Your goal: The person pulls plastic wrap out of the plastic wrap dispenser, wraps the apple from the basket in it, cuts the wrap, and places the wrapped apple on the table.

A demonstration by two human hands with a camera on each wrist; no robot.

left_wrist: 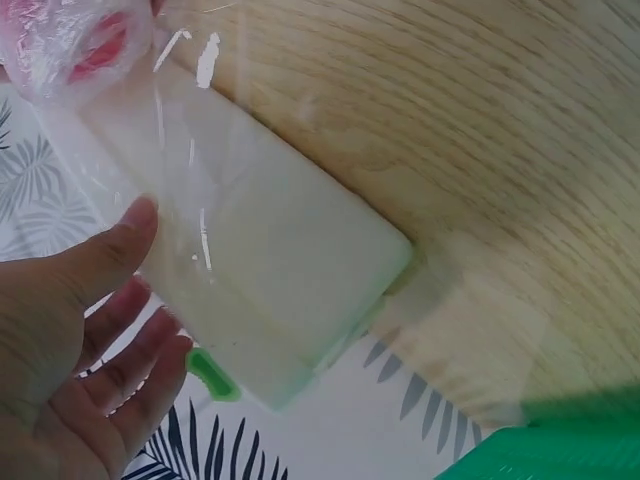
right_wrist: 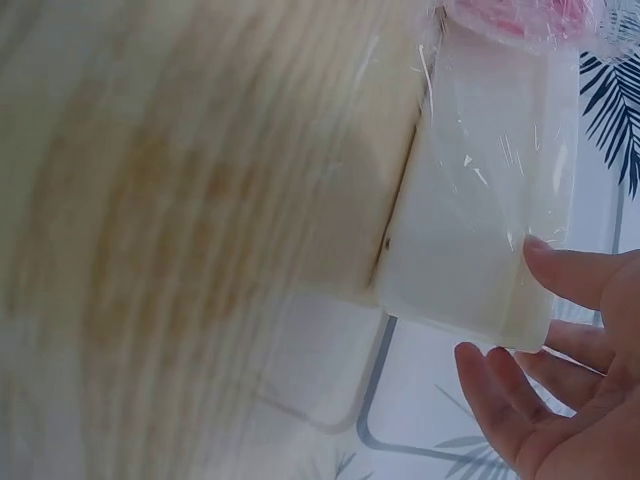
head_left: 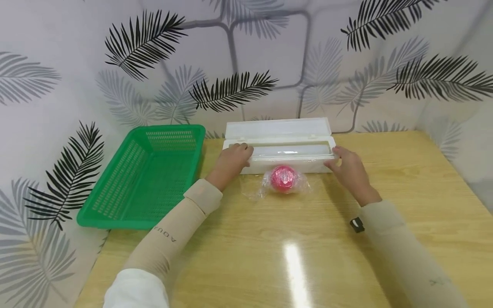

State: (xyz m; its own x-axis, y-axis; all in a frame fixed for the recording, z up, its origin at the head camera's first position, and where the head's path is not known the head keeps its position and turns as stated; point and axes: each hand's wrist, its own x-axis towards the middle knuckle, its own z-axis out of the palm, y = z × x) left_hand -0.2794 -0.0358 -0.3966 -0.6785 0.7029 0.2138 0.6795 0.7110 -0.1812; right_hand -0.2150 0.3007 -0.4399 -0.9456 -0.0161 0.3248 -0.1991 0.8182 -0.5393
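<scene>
A long white cling film dispenser box (head_left: 319, 166) stands by the back wall with its lid (head_left: 277, 128) raised. A pale roll (head_left: 269, 150) lies inside. My left hand (head_left: 231, 164) holds the box's left end, thumb on the front and fingers over the top edge. At the opposite end, my right hand (head_left: 350, 173) grips the corner between thumb and fingers. Against the box front sits a round pink thing (head_left: 283, 179), wrapped in clear cling film (head_left: 302, 186); its kind cannot be told. In the left wrist view, a small green piece (left_wrist: 213, 375) shows at the box's edge.
A green plastic basket (head_left: 161, 184) stands left of the box, near my left forearm. The wooden table (head_left: 246, 252) runs in front, with a bright light reflection. Leaf-patterned cloth (head_left: 262, 55) hangs behind.
</scene>
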